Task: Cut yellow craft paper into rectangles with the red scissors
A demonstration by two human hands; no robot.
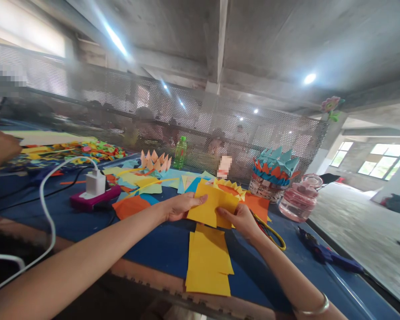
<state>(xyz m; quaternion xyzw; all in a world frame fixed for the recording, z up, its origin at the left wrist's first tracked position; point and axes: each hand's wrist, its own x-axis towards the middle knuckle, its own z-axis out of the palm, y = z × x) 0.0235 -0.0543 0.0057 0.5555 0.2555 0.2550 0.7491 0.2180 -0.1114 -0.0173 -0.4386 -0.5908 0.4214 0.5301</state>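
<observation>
Between both hands I hold a sheet of yellow paper (208,206) above the blue table. My left hand (183,206) pinches its left edge, thumb on top. My right hand (242,220) grips the lower right side, with the thumb across the front. Below it lie several yellow paper pieces (208,262), overlapping near the table's front edge. Just behind the held sheet sits a yellow paper ring with pointed edges (235,189), partly hidden. Yellow-handled scissors (278,238) rest beside my right wrist, their other end hidden.
A purple power strip (95,200) with a white charger and cable stands at left. On the right are a pink water bottle (300,198), a basket (266,189) of folded paper crowns and a blue glue gun (326,251). Another person's hand (2,149) appears far left near paper scraps.
</observation>
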